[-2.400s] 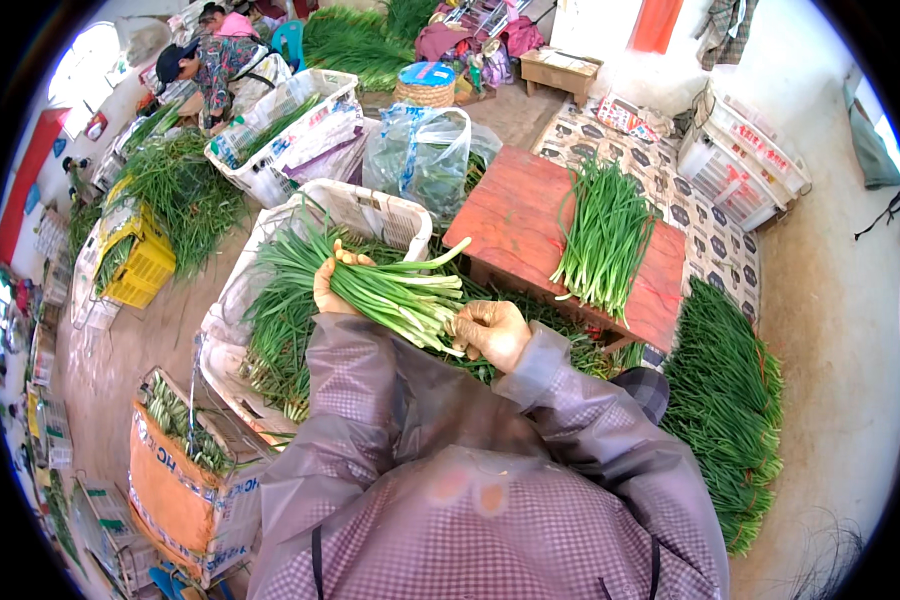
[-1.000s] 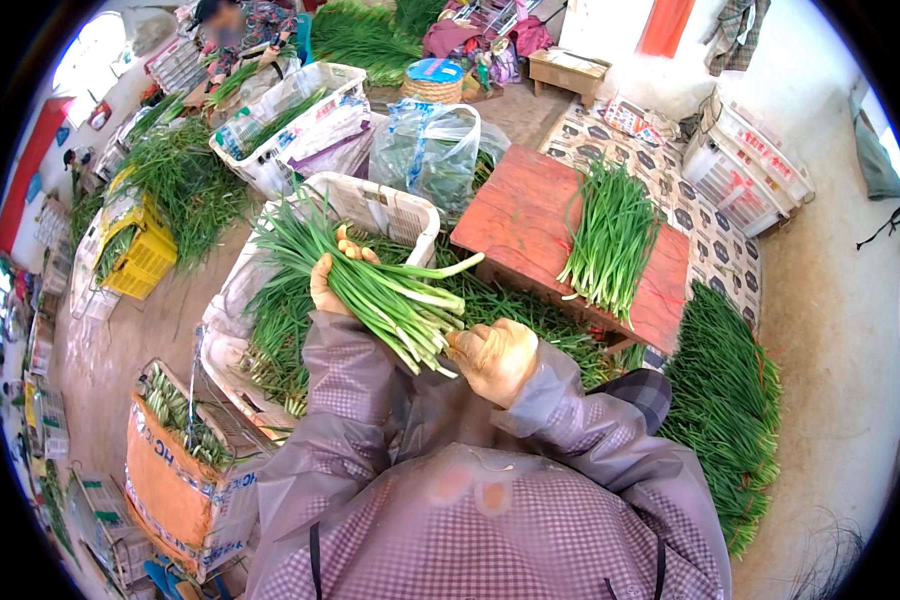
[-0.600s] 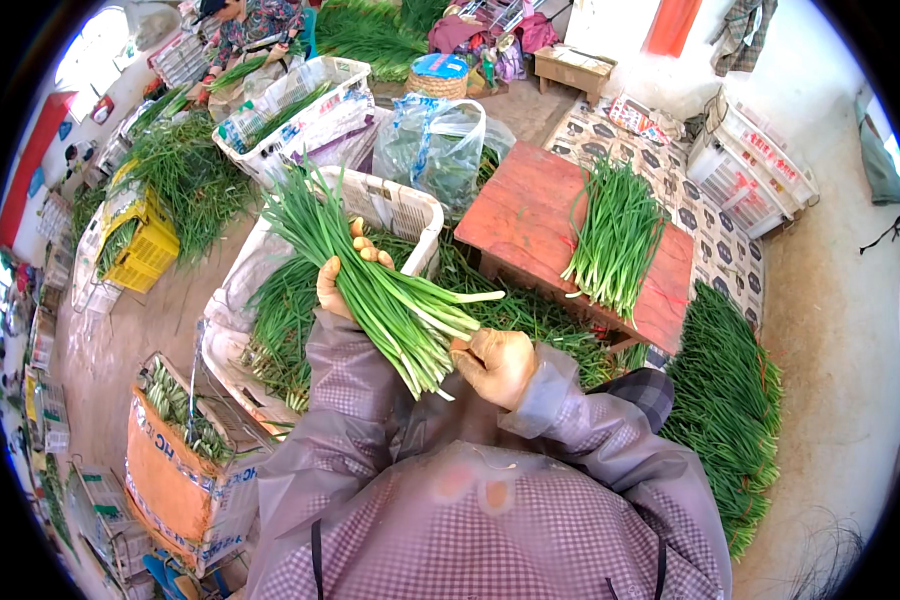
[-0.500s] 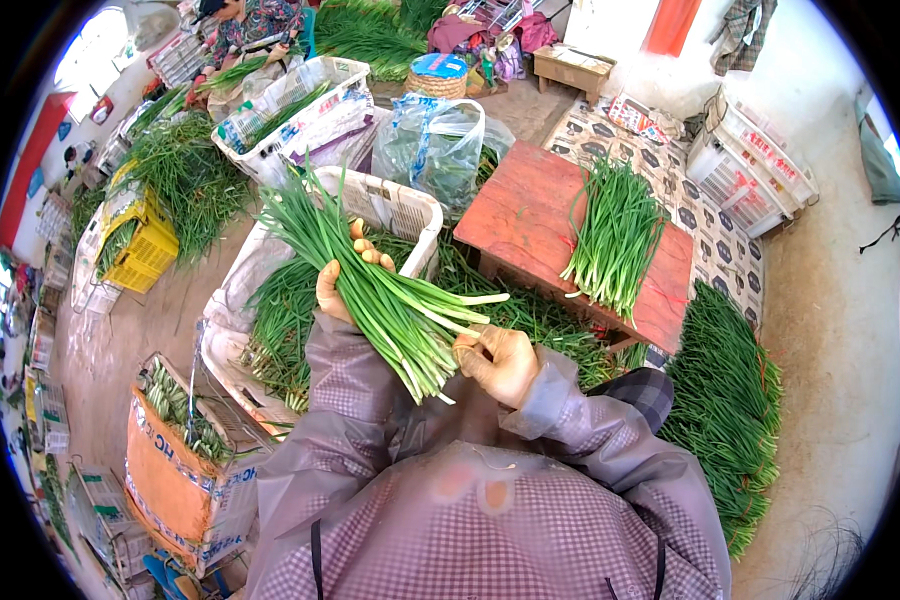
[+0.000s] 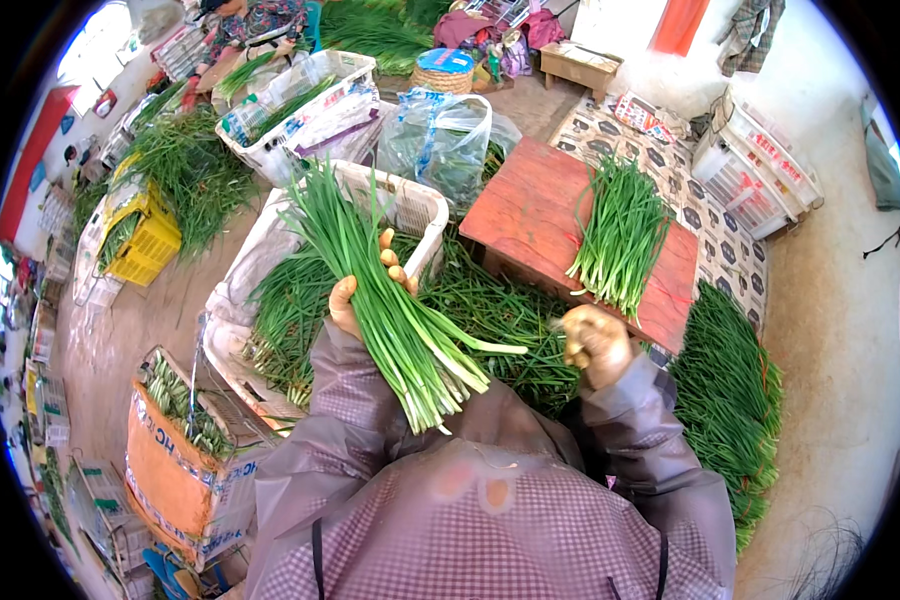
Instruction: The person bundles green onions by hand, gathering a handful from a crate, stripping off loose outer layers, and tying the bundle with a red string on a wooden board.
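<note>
Left of the red table (image 5: 525, 200), a person's left hand (image 5: 345, 308) grips a bunch of long green stalks (image 5: 390, 320).

The left fingers wrap around the bunch, thumb on one side and fingertips on the other, with its pale ends on the person's side of the table. Just in front of the table's near edge is the right hand (image 5: 598, 342), apart from the bunch, fingers bent inward; whether they pinch anything cannot be told. Toward the table's right side lies a second bunch (image 5: 622, 240), pale ends toward the near edge. Left of the table stands a white crate (image 5: 235, 290) of green stalks; near its far left corner, a clear plastic bag (image 5: 435, 145); right of it, a broad green heap (image 5: 725, 410).
</note>
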The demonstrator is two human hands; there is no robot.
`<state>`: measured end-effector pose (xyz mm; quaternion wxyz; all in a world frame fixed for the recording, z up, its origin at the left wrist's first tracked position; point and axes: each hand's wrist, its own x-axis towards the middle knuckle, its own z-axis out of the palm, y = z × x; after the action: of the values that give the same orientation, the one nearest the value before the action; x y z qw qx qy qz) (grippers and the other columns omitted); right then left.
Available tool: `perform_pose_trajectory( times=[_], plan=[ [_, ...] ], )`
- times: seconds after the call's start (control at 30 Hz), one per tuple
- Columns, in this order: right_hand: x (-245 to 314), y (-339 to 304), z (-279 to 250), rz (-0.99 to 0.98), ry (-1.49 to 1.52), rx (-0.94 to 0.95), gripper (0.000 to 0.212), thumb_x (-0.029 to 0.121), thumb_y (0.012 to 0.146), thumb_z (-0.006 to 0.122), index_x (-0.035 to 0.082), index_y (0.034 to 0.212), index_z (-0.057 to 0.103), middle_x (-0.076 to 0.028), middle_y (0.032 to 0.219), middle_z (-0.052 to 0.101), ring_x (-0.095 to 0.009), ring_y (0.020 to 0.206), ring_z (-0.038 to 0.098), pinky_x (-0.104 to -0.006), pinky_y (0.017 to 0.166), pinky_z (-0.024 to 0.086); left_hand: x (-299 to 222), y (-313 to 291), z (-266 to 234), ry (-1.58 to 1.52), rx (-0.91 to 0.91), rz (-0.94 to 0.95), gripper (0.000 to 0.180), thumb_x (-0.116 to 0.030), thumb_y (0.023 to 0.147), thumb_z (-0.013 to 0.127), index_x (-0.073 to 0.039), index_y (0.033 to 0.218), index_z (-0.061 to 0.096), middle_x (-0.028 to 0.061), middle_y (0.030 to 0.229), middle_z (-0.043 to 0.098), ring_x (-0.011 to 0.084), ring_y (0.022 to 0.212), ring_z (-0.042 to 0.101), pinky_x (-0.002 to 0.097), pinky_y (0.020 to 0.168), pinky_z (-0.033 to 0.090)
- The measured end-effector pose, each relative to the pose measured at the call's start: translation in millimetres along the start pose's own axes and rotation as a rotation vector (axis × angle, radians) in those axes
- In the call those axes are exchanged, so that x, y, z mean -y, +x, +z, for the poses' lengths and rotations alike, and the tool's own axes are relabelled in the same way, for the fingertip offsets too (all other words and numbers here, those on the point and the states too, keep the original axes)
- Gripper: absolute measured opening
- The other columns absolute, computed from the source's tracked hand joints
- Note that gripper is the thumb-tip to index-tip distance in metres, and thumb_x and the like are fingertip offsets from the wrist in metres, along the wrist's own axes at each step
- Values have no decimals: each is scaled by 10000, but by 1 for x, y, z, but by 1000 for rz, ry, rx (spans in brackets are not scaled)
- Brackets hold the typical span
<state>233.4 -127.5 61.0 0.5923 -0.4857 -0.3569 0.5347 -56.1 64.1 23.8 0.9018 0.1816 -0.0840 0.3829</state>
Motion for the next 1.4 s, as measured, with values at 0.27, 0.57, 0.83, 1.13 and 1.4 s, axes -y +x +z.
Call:
perform_pose_trajectory(
  times=[0.27,0.57,0.83,1.13,1.4],
  plan=[
    [-3,24,-14,-15,-771,396,629,442,927,510,-79,1274,458,-214,1176,590,-308,1129,546,-358,993,404,33,7,20,95,-47,-66,830,-267,748,662,-46,1429,242,67,1244,515,235,1104,545,465,1013,414],
    [9,6,68,334,-532,832,802,499,806,662,-8,1355,373,-174,1221,563,-267,1154,515,-371,1004,377,63,-1,32,-51,44,-269,877,-271,747,622,-120,1472,154,96,1390,438,319,1248,456,512,1073,321],
    [-24,25,73,594,158,567,389,190,849,649,-1,1174,553,-100,994,648,-200,873,637,-341,801,518,53,18,14,39,98,-142,797,-353,809,574,-57,1455,215,74,1485,300,290,1276,427,459,1094,310],
    [-32,37,79,398,88,455,547,187,821,674,-31,1273,457,-158,1192,560,-236,1030,588,-356,906,466,45,29,7,-122,232,-102,792,-193,788,620,-176,1461,201,22,1153,510,204,1110,509,448,1127,241],
    [16,15,82,-794,-907,393,182,63,637,691,91,817,679,-139,1250,524,-316,1173,468,-429,1024,325,29,26,3,-61,170,-2,771,-196,745,640,-203,1433,290,-8,1041,515,169,1022,528,436,1114,259]
  ],
)
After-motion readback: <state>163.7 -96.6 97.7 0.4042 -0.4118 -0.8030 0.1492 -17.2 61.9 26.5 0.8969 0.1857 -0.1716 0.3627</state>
